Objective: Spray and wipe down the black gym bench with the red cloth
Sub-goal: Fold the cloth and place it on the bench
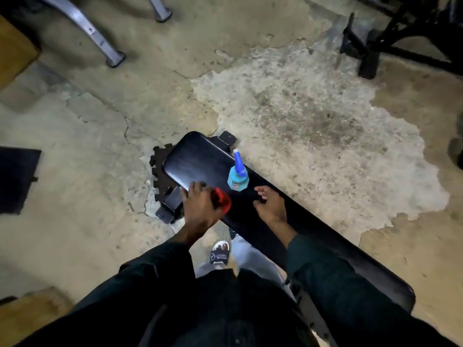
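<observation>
The black gym bench [198, 161] runs from the middle of the view down to the lower right. A light blue spray bottle [237, 174] with a darker blue trigger stands upright on the bench pad. My left hand [200, 204] grips the bunched red cloth [222, 199] at the bench's near edge. My right hand [271, 204] hovers just below and right of the bottle, fingers loosely curled, holding nothing and apart from the bottle.
Cracked, patchy concrete floor [300, 101] surrounds the bench. Black interlocking mat pieces [160, 169] lie under its far foot. Grey metal legs [100, 38] stand at top left, black equipment frames [390, 38] at top right. My sandalled foot [220, 254] is beside the bench.
</observation>
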